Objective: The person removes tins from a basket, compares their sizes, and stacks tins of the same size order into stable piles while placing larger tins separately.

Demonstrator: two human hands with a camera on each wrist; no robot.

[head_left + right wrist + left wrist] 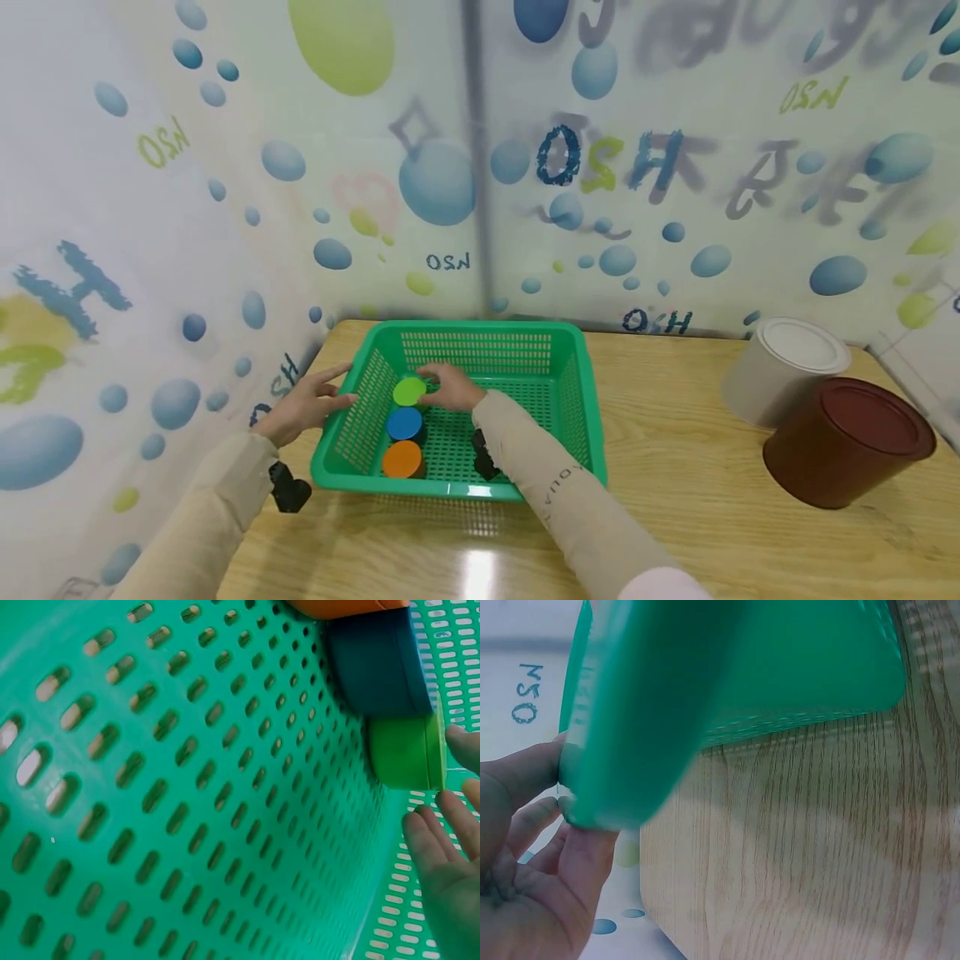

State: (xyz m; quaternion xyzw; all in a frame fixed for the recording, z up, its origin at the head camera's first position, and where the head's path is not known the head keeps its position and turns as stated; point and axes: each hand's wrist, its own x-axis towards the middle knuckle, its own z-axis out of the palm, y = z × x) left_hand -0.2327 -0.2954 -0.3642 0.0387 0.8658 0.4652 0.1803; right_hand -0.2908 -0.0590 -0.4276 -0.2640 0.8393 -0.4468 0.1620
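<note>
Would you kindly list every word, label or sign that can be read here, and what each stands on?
"H2O", mirrored and repeated: on the printed backdrop.
Large grey lettering, also on the backdrop: mirrored and blurred, unreadable.
Printing on the right sleeve: too small to read surely.
White container, brown container: no lettering visible.

Blurred basket rim (641, 712), left wrist view

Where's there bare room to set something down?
Bare tabletop lies between the green basket and the brown can. The basket's right end, past the right sleeve, looks free too. Its left side is crowded: orange tub, blue tub, lime tub, right hand.
</note>
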